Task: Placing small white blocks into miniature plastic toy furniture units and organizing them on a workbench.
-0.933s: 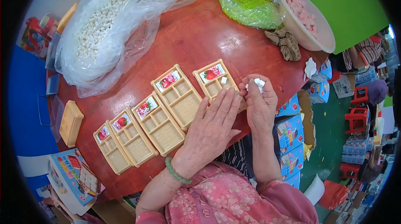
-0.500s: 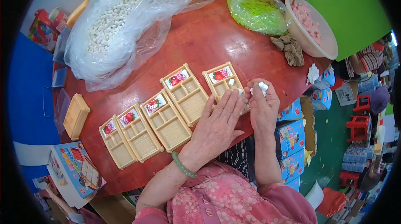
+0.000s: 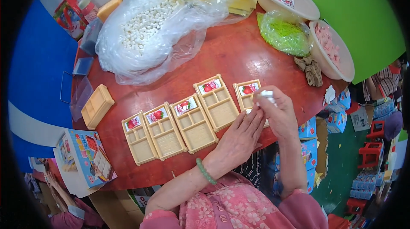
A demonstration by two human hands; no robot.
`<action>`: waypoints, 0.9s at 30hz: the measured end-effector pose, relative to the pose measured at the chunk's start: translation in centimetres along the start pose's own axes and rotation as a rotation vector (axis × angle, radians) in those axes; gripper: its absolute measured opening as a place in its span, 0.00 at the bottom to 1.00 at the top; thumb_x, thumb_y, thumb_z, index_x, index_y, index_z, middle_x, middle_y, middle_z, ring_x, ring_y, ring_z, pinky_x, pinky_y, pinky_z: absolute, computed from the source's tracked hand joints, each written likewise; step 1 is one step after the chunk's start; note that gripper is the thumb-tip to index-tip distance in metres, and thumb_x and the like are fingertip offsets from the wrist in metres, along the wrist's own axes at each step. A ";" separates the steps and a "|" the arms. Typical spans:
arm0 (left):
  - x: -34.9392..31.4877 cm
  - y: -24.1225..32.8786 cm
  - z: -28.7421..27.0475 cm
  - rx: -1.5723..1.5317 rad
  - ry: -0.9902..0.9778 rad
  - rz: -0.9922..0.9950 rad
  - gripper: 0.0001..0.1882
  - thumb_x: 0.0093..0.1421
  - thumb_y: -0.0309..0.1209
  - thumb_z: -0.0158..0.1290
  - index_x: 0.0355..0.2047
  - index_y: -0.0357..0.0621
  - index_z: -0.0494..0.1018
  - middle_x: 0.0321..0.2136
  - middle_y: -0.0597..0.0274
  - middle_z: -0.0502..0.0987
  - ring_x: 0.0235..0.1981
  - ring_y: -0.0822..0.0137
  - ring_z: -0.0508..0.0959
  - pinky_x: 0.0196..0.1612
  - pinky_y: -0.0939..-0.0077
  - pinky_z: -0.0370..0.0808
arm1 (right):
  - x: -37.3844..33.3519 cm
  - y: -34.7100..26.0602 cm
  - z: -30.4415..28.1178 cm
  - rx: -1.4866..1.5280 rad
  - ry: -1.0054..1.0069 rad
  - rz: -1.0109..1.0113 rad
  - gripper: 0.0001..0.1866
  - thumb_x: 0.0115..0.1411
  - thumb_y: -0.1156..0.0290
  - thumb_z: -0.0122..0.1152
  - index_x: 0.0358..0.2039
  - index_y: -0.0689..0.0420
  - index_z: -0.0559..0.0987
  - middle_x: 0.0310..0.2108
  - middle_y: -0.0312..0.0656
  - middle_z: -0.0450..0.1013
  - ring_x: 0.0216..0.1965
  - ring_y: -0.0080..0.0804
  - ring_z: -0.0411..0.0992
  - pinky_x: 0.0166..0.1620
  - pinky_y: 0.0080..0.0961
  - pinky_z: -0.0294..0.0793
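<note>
Five cream plastic trays with divided compartments lie on the table, each with a strawberry picture card. Four of them, a tray [image 3: 142, 151], another tray [image 3: 166, 145], a third tray [image 3: 197, 135] and a taller-set tray [image 3: 222, 117], hold only their cards. Over the rightmost tray [image 3: 244, 101] lies my left hand [image 3: 235, 143], fingers stretched out flat and holding nothing. Above that tray's right side my right hand [image 3: 282, 115] is closed around several small white cubes [image 3: 268, 95]. A bit of white shows by my left fingertips. Both hands hide most of this tray.
A clear bag of white pieces [image 3: 145, 32] lies at the back left. Stacked trays [image 3: 97, 107] and a blue printed box [image 3: 92, 156] stand left. Back right are a green bag [image 3: 286, 34], a bowl of pink pieces [image 3: 350, 64], another bowl [image 3: 314, 9] and a brown cloth [image 3: 309, 71].
My right hand has come leftward over the rightmost tray, its cubes now above the compartments. My left hand stays flat on it. The whole view has shifted, so the table sits further right.
</note>
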State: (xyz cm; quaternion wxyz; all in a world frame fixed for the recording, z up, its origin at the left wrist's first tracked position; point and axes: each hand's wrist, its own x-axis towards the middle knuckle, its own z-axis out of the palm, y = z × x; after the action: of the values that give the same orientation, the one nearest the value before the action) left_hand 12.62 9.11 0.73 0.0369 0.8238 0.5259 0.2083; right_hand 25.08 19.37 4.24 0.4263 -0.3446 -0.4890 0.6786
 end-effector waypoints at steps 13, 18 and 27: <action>-9.5 -1.2 -6.1 -0.061 0.170 -0.211 0.22 0.57 0.30 0.60 0.48 0.27 0.75 0.52 0.42 0.75 0.57 0.48 0.74 0.61 0.57 0.71 | 2.9 1.8 5.9 -1.274 -0.680 -0.369 0.11 0.59 0.71 0.64 0.40 0.62 0.77 0.38 0.52 0.72 0.44 0.54 0.73 0.46 0.46 0.73; -9.5 -1.7 -5.4 -0.095 0.221 -0.222 0.25 0.49 0.25 0.65 0.48 0.28 0.75 0.51 0.44 0.75 0.55 0.47 0.75 0.57 0.57 0.74 | 2.4 1.4 6.0 -1.312 -0.690 -0.404 0.17 0.56 0.71 0.68 0.45 0.61 0.76 0.39 0.53 0.71 0.44 0.55 0.73 0.46 0.47 0.74; -9.7 -2.4 -5.2 -0.127 0.136 -0.174 0.24 0.55 0.30 0.61 0.51 0.28 0.74 0.55 0.41 0.72 0.59 0.46 0.72 0.62 0.57 0.70 | 2.8 -1.2 7.9 -1.436 -0.708 -0.424 0.15 0.58 0.72 0.64 0.45 0.60 0.77 0.43 0.51 0.72 0.45 0.55 0.73 0.47 0.47 0.75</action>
State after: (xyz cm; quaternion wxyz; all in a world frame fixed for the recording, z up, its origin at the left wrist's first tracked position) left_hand 5.13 0.80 1.90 0.0713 0.7549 0.5825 0.2928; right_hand 17.30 19.22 7.53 0.0421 -0.1993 -0.9633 0.1747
